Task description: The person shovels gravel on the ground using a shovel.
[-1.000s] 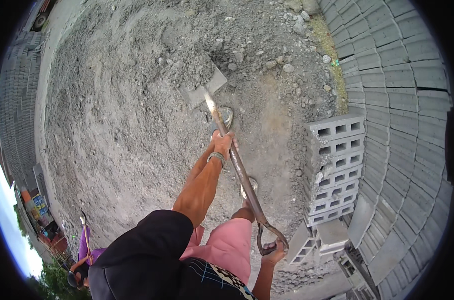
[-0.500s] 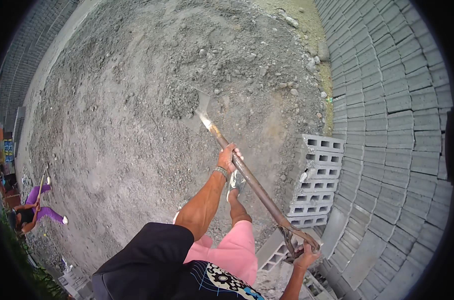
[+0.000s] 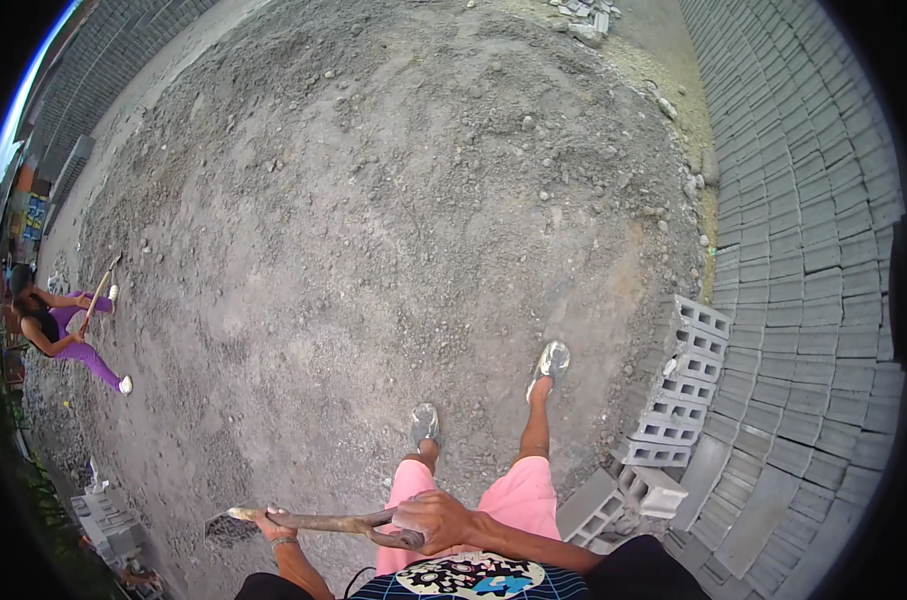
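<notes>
A shovel point(image 3: 336, 523) lies level across the front of my body, low in the view, with its blade end to my left. My left hand point(image 3: 275, 523) is wrapped round the shaft close to the blade. My right hand point(image 3: 437, 520) is closed round the grip at the other end, in front of my pink shorts. Beyond my left hand, a dark heap of grey gravelly mix point(image 3: 232, 530) shows at the blade, which is mostly hidden. My feet stand apart on a broad spread of grey sand and gravel point(image 3: 374, 230).
Stacked grey blocks point(image 3: 804, 230) form a wall along the right. Hollow blocks point(image 3: 679, 390) stand in front of it, with loose ones point(image 3: 594, 505) nearer me. At the far left a co-worker point(image 3: 59, 325) in purple trousers holds a long-handled tool. More blocks point(image 3: 109, 520) lie at lower left.
The shovel has come off the pile ahead and swung round to my left, close to my body. My left hand has moved back and left with it, and my right hand has moved left.
</notes>
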`<state>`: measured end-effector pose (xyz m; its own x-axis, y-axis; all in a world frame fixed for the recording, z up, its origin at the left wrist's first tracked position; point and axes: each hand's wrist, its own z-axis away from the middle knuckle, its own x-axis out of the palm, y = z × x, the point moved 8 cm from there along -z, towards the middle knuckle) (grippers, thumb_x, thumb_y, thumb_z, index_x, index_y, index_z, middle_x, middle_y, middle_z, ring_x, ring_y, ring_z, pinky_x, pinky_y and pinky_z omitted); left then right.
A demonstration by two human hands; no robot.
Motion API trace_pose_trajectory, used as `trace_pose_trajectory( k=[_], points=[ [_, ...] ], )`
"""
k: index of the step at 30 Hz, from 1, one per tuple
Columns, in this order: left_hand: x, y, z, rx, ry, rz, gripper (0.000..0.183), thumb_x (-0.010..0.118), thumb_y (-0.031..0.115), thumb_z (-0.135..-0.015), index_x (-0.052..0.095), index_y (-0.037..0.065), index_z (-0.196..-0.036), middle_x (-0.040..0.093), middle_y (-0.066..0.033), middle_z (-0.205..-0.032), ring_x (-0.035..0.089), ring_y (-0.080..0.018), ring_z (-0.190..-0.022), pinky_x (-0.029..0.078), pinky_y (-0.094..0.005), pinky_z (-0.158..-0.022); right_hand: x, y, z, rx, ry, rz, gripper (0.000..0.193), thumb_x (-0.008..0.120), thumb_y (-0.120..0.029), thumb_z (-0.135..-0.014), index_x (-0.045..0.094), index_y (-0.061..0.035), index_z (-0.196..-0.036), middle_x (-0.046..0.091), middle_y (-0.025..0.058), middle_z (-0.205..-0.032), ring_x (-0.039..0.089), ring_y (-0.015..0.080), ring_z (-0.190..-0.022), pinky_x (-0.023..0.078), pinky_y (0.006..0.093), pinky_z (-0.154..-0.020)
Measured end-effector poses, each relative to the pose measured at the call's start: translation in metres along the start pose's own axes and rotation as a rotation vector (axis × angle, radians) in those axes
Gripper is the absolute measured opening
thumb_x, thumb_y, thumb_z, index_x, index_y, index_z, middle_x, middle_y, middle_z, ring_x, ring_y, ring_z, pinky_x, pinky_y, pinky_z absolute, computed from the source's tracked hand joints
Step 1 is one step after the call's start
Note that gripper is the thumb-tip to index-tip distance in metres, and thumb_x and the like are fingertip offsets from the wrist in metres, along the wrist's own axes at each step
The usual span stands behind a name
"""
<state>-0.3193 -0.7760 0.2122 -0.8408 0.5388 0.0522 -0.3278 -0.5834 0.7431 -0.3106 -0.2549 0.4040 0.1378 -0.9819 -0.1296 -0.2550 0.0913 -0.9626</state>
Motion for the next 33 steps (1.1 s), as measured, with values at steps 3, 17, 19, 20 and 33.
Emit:
trace_pose_trajectory(
  k=[3, 17, 19, 20, 33],
  points=[
    [-0.099, 0.111, 0.015, 0.174, 0.263, -0.003, 0.021, 0.055, 0.027, -0.077, 0.038, 0.018, -0.069, 0.042, 0.0039, -0.060, 0.043, -0.0138, -0.050, 0.038, -0.0292, -0.047, 0.070, 0.012, -0.036, 0.080, -0.069, -0.188, 0.023, 0.072, -0.018, -0.071, 0.054, -0.0055, -0.078, 0.053, 0.0110, -0.065, 0.058, 0.0294, -0.059, 0.044, 0.0389, -0.054],
    [0.250, -0.332, 0.111, -0.378, -0.312, -0.630, 0.020, 0.058, 0.011, -0.086, 0.047, -0.004, -0.093, 0.055, -0.0137, -0.072, 0.059, -0.0257, -0.064, 0.055, -0.0400, -0.057, -0.164, 0.075, 0.237, 1.168, 0.777, -0.541, 0.028, 0.070, -0.005, -0.076, 0.063, -0.0002, -0.103, 0.059, 0.0042, -0.063, 0.056, 0.0127, -0.050, 0.047, 0.0283, -0.048],
    [0.318, -0.432, 0.193, -0.410, -0.562, -0.881, 0.027, 0.059, 0.013, -0.087, 0.048, -0.009, -0.097, 0.059, -0.0191, -0.076, 0.063, -0.0285, -0.064, 0.057, -0.0421, -0.061, -0.177, 0.066, 0.313, 1.154, 1.111, -0.606, 0.027, 0.065, -0.002, -0.077, 0.063, -0.0007, -0.104, 0.056, 0.0047, -0.061, 0.053, 0.0146, -0.045, 0.045, 0.0305, -0.043],
    [0.343, -0.474, 0.232, -0.452, -0.597, -0.901, 0.028, 0.060, 0.013, -0.086, 0.049, -0.009, -0.098, 0.060, -0.0195, -0.076, 0.063, -0.0302, -0.064, 0.056, -0.0436, -0.059, -0.180, 0.064, 0.343, 1.121, 1.267, -0.667, 0.027, 0.064, 0.000, -0.077, 0.062, -0.0013, -0.104, 0.053, 0.0043, -0.058, 0.052, 0.0159, -0.043, 0.044, 0.0316, -0.041],
    [0.466, -0.803, 0.368, -0.192, -0.953, -1.659, 0.026, 0.064, 0.020, -0.084, 0.057, -0.006, -0.084, 0.060, -0.0103, -0.068, 0.059, -0.0213, -0.050, 0.050, -0.0364, -0.043, -0.274, 0.224, 0.404, 0.893, 2.171, -1.060, 0.020, 0.059, -0.014, -0.082, 0.060, -0.0133, -0.103, 0.044, -0.0016, -0.055, 0.043, 0.0136, -0.042, 0.042, 0.0301, -0.040]
  ],
)
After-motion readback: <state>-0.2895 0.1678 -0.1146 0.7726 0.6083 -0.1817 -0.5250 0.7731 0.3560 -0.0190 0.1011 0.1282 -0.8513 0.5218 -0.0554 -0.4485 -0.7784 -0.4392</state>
